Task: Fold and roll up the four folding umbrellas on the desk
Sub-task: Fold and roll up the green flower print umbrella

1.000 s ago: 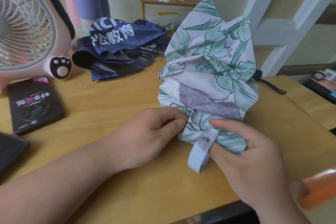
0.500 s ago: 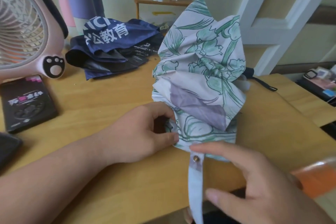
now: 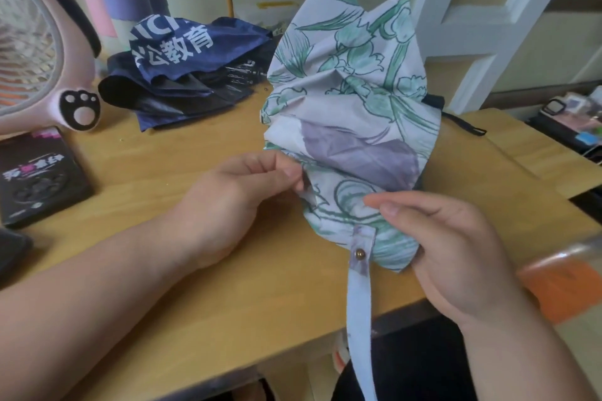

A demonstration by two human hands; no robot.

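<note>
**Floral umbrella held at its lower folds**

The floral umbrella [image 3: 351, 81] stands bunched on the desk [image 3: 182, 172]. The left grip [image 3: 241, 192] pinches a fold at its lower left. The right grip [image 3: 449, 251] holds the lower right hem, thumb on top. Its strap [image 3: 360, 303], bearing a brass snap [image 3: 359, 254], hangs over the desk's near edge. A navy umbrella [image 3: 182, 65] lies crumpled behind, near a pink fan [image 3: 49, 52].
</note>
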